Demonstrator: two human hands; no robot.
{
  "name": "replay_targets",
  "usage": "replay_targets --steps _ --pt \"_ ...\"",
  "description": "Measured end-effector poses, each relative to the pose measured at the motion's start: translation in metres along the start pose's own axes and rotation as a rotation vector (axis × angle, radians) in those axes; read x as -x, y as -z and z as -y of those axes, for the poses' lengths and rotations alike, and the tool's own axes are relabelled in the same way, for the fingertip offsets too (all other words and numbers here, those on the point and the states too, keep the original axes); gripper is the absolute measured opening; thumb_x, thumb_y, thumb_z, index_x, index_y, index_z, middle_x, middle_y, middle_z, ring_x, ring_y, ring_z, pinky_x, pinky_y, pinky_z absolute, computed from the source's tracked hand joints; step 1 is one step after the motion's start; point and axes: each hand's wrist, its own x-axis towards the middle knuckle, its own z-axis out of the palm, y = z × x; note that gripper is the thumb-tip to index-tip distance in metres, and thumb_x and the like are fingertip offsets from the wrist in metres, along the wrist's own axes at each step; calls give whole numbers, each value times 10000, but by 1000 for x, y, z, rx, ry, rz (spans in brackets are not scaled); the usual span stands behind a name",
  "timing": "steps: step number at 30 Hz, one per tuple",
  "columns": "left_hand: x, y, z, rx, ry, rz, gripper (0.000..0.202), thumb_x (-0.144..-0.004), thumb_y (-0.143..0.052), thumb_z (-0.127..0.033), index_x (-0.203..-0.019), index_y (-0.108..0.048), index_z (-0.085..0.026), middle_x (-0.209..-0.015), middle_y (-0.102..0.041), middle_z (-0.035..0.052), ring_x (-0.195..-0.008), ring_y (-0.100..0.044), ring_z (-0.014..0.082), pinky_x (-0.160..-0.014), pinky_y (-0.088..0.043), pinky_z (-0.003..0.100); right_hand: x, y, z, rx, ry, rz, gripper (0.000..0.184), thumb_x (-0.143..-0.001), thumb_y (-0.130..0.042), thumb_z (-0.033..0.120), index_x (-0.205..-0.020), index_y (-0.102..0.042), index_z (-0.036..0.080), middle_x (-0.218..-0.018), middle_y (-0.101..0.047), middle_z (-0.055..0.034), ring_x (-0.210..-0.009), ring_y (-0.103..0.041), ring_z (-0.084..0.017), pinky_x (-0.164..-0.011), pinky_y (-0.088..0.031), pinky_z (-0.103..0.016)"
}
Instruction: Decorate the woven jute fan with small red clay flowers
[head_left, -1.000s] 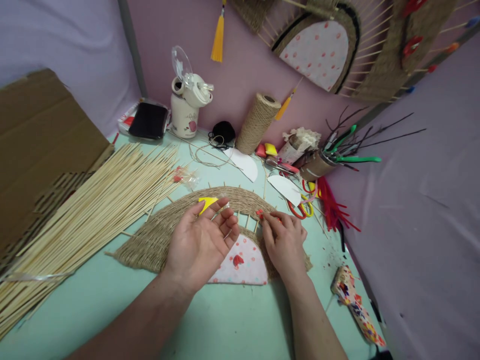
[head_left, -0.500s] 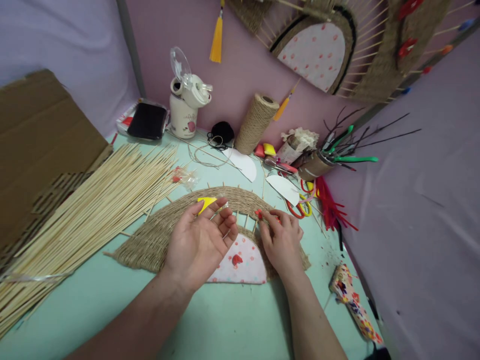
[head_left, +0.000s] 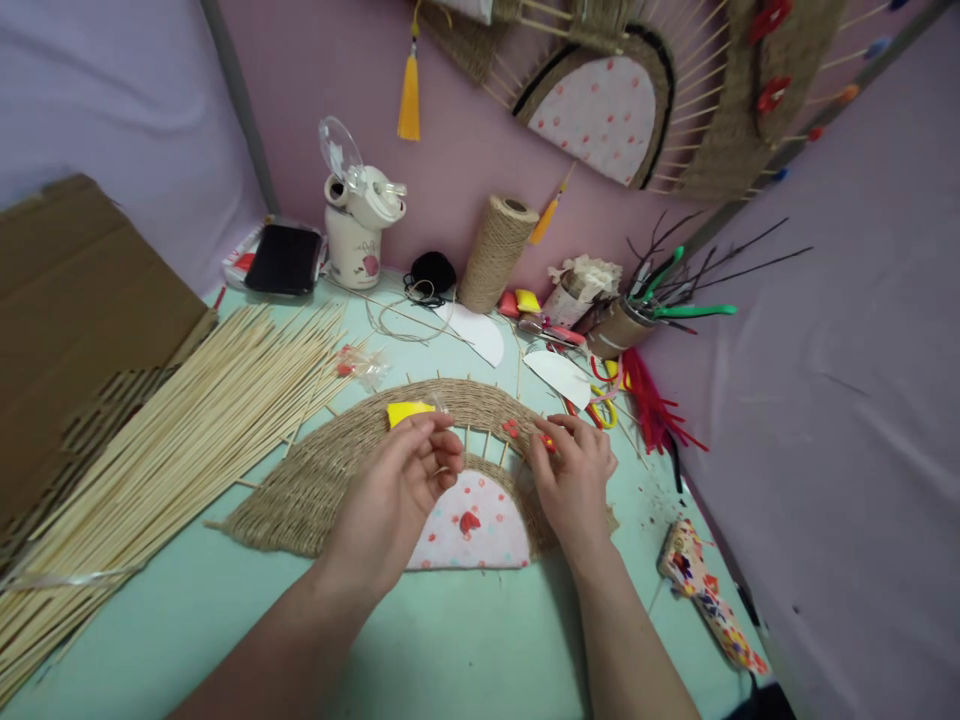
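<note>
A half-round woven twine fan (head_left: 300, 500) on thin sticks lies on the table, with a white dotted cloth half-circle (head_left: 439, 545) at its lower middle. My left hand (head_left: 394, 490) hovers over the fan, palm turned inward, fingers loosely curled and apart, nothing visible in them. Just behind its fingertips lies a yellow clay piece (head_left: 405, 411) with clear wrapping. My right hand (head_left: 574, 480) rests at the fan's right, thumb and fingers around a small red flower (head_left: 548, 442) with a yellow centre. Beside it are red petals (head_left: 511, 428) on the weave. A red lump (head_left: 469, 523) sits on the cloth.
Thin sticks (head_left: 202, 420) and cardboard (head_left: 90, 270) lie at left. Behind stand a twine spool (head_left: 499, 255), a white device (head_left: 356, 240) and a can of pliers and twigs (head_left: 619, 325). At right are scissors (head_left: 602, 410), red pipe cleaners (head_left: 649, 400) and a patterned glue gun (head_left: 705, 590).
My right fingers have shifted slightly, showing the red petals and the flower's yellow centre. My left hand has turned inward, its thumb and forefinger closer together. The camera view has shifted a little.
</note>
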Motion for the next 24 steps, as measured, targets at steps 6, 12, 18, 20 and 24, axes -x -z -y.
replay_targets --steps 6,12,18,20,24 --pt "4 -1 9 -618 -124 5 143 -791 -662 -299 -882 -650 -189 -751 -605 -18 -697 -530 90 -621 -432 179 -3 -2 -6 4 -48 106 150 -900 -597 280 -917 -744 260 -1047 -690 -35 -1037 -488 -249 -864 -269 -399" --pt "4 -4 14 -729 -99 52 154 -797 -639 -334 -879 -636 -204 -739 -589 -23 -704 -531 108 -588 -462 196 -9 -6 -1 -36 -84 159 170 -903 -597 244 -851 -756 270 -1047 -699 -38 -1030 -481 -252 -850 -253 -402" --pt "4 -6 15 -706 -70 70 177 -771 -654 -343 -857 -630 -190 -721 -605 -17 -675 -537 107 -568 -481 200 -14 -11 3 -34 -85 181 188 -908 -592 241 -819 -756 260 -1046 -695 -44 -1030 -468 -251 -849 -241 -405" --pt "4 -7 14 -699 -67 73 181 -763 -660 -344 -847 -634 -186 -715 -606 -15 -680 -544 112 -571 -491 204 -14 -12 4 -38 -76 179 193 -909 -589 242 -814 -756 256 -1036 -695 -45 -1017 -466 -245 -848 -241 -402" --pt "6 -10 13 -678 -73 74 170 -741 -671 -325 -822 -641 -179 -725 -615 -9 -687 -545 119 -573 -502 212 -14 -14 5 -25 -62 154 196 -912 -582 233 -822 -754 253 -1023 -698 -41 -1016 -466 -236 -848 -245 -396"
